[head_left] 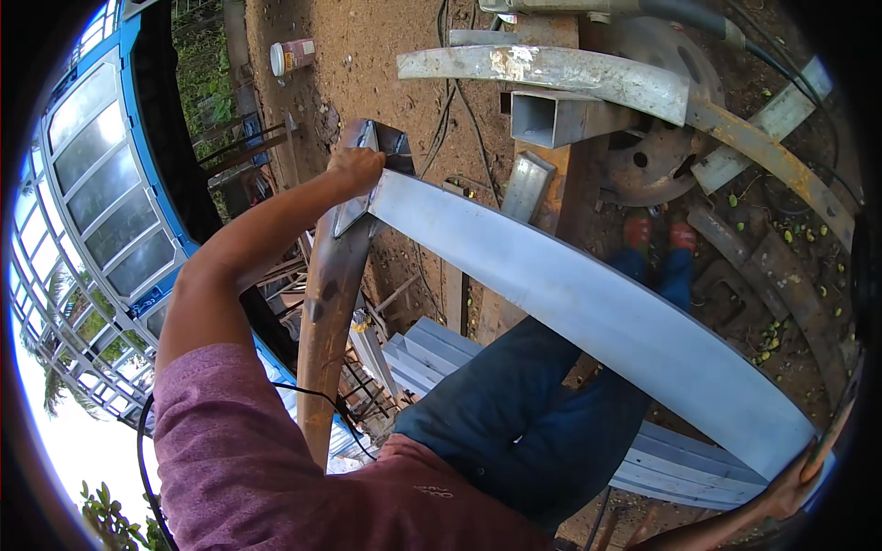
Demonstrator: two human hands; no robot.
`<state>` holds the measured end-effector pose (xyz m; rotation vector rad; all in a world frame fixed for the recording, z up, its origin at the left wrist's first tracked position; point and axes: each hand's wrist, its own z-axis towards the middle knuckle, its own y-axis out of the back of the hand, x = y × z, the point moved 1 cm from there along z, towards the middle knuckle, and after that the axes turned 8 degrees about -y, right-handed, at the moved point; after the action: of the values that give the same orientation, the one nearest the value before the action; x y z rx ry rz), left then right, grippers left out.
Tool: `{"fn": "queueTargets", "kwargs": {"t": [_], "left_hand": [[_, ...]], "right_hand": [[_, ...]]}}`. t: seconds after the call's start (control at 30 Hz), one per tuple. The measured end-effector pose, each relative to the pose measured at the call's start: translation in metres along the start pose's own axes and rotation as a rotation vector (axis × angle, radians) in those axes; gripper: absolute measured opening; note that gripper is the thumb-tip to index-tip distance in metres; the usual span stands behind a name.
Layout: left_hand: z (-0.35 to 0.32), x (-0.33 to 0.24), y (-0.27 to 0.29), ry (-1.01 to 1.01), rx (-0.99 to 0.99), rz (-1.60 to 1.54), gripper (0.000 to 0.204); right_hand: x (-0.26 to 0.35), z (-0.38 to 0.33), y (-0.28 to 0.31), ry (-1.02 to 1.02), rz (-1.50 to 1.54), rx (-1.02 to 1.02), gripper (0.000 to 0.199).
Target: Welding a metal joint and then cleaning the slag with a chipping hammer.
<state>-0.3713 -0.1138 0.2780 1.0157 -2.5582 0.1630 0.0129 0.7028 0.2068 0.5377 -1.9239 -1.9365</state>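
Note:
Across my body spans a long bright steel tube, which looks bowed in this view. Its left end meets a browned steel tube at a corner, where an open dark tube end shows. My left hand is closed round the metal at this corner. At the lower right my right hand grips the far end of the bright steel tube, its fingers curled over the edge. Another rusty piece rises from beside that hand, partly cut off by the dark rim.
Before my feet lie a hollow square tube, a scuffed flat bar and a rusty wheel disc. Stacked grey tubes lie behind my legs. Black cables cross the dirt. A blue-framed vehicle stands left.

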Motion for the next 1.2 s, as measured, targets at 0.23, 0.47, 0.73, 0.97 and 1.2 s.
{"fn": "queueTargets", "kwargs": {"t": [0.23,0.47,0.73,0.97,1.2], "left_hand": [[0.018,0.033,-0.062,0.11,-0.105,-0.323,0.037],[-0.087,-0.01,0.006,-0.226,-0.276,-0.648,0.052],[-0.316,-0.052,-0.076,-0.166,-0.429,-1.262,0.045],[-0.402,-0.152,-0.152,-0.155,-0.519,-1.817,0.04],[-0.396,-0.194,-0.118,-0.344,-0.577,-2.396,0.012]], "right_hand": [[0.044,-0.019,0.008,-0.044,-0.116,-0.068,0.044],[0.067,-0.025,0.035,-0.033,-0.026,-0.035,0.047],[0.096,-0.021,0.065,0.058,0.036,0.077,0.043],[0.174,-0.125,0.201,0.046,0.343,0.269,0.046],[0.246,-0.243,0.349,0.079,0.9,0.498,0.041]]}}
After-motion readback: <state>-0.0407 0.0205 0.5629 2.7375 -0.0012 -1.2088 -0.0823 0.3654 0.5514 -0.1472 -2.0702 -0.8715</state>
